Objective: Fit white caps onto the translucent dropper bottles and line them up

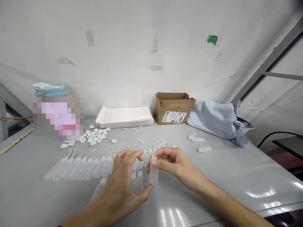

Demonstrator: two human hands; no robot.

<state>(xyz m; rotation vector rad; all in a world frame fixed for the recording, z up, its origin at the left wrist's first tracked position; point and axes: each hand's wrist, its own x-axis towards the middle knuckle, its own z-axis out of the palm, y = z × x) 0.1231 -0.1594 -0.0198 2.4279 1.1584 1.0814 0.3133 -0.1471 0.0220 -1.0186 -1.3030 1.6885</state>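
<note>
A small translucent squeeze bottle (153, 175) stands nearly upright in my right hand (174, 160), whose thumb and fingers pinch it at the neck. My left hand (126, 176) is open beside it, thumb and fingers spread apart. Its thumb tip is at the bottle's lower end; whether it presses there I cannot tell. Similar bottles with thin white strings at their necks (88, 167) lie in a row to the left. Several more lie behind and between my hands, partly hidden by them.
White teardrop-shaped pieces (96, 136) lie piled behind the row. Farther back are a stack of white envelopes (127, 116), an open cardboard box (174, 110) and a light blue cloth (213, 118). A blue-lidded container (52, 90) stands left. Loose small bottles (204, 149) lie at right.
</note>
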